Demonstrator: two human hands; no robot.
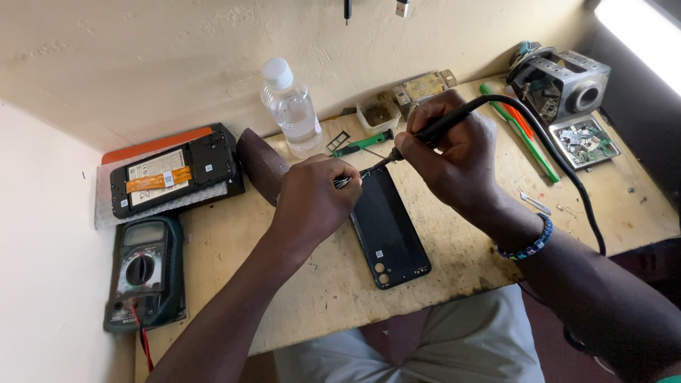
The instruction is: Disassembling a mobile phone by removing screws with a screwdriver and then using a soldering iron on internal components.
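Both hands meet over the dark phone [389,230] mid-tabletop: left hand [312,202] fingers pinch tweezers [349,180], right hand [454,152] fingers grip the soldering iron [440,128]. Steadying both wrists on the tabletop [454,262] would likely keep the tip touch brief and exact.

1. Cream plaster wall [177,50] behind the bench, uneven surface, running on into a side wall at left.
2. Bare wooden tabletop [333,284], pale, scratched and stained; front edge darkened, scorched-looking in places.
3. Bright daylight from a window strip [638,35] at upper right; dark frame below it.
4. Floor under the table in shadow; cannot tell its material.
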